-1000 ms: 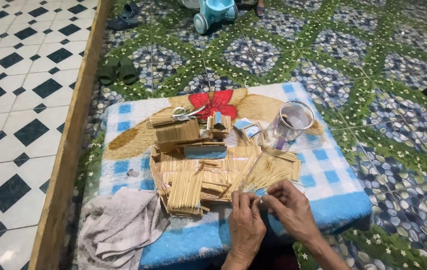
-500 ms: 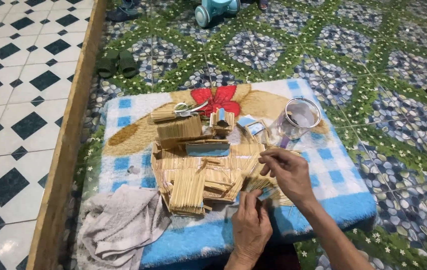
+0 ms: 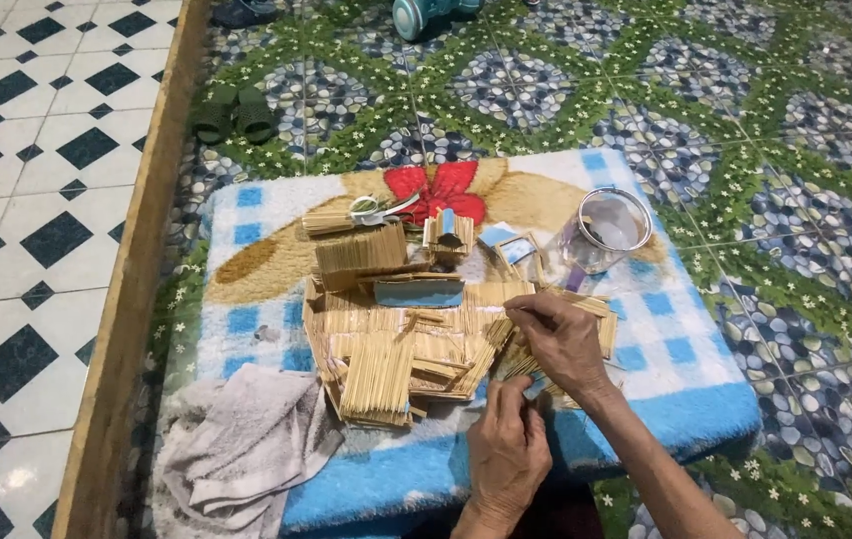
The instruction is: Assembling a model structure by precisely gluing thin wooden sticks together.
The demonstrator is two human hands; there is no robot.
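Wooden sticks point(image 3: 416, 334), thin and pale, are lying in flat bundles across the middle of a blue-and-white fluffy cushion point(image 3: 685, 384), which is sitting on a green floral floor mat point(image 3: 775, 110).

From the head camera, the right hand point(image 3: 563, 339) is reaching over the right edge of the pile, its fingers pinching a few loose sticks (how many is too fine to tell). The left hand point(image 3: 508, 444) is curling just near of it, thumb and fingers closing on a small blue-tipped piece point(image 3: 536, 387) at the near edge of the pile; the 2 hands are almost touching.

A blue rectangular block point(image 3: 419, 291) is resting on top of the stacked bundles. Farther off, a pair of scissors point(image 3: 381, 210) is lying beside a red flower pattern point(image 3: 441, 190) on the cushion, and a clear plastic cup point(image 3: 606, 230) is standing at the far right. A grey towel point(image 3: 241, 449) is slumping off the near left corner. A wooden beam point(image 3: 137, 269) is running along the left, dividing the mat from black-and-white tiles point(image 3: 27, 200), with 2 dark green sandals point(image 3: 234, 113) lying beside it.
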